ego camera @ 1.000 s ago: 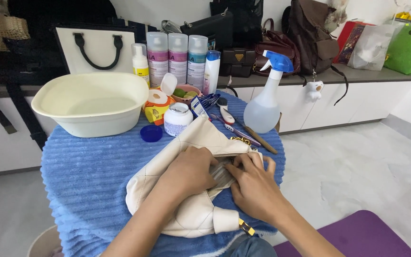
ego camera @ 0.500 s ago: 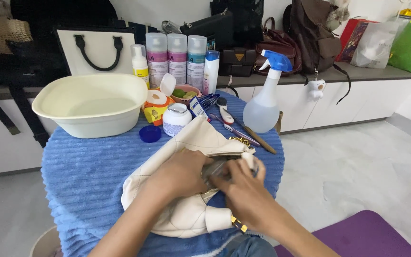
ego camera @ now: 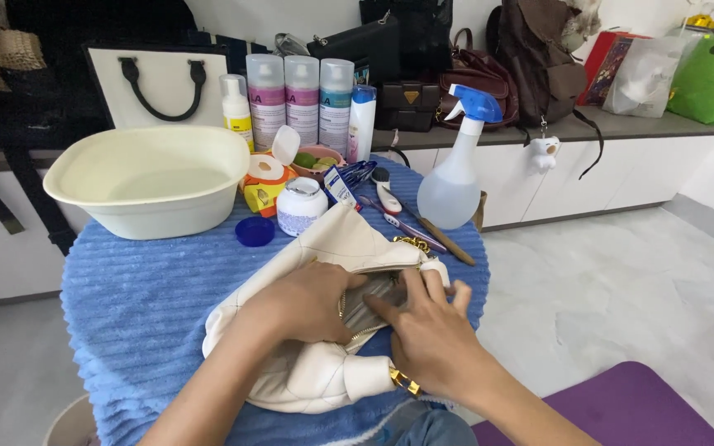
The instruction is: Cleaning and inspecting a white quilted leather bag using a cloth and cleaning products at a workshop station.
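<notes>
Cream quilted handbag point(ego camera: 307, 363) lies flat, centre frame. Your left hand point(ego camera: 303, 301) presses it down, fingers curled at the opening; your right hand point(ego camera: 427, 330) spreads it, fingers inside for access.

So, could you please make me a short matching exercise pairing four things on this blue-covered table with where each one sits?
Things:
1. cream basin
2. spray bottle
3. blue lid
4. white quilted handbag

Places:
A. at the near edge, under both hands
B. on the far right side of the table
C. on the far left side of the table
D. lying flat just in front of the small white jar

Pairs: 1-C, 2-B, 3-D, 4-A

The left hand and right hand both rest at the handbag's open zip.
</notes>
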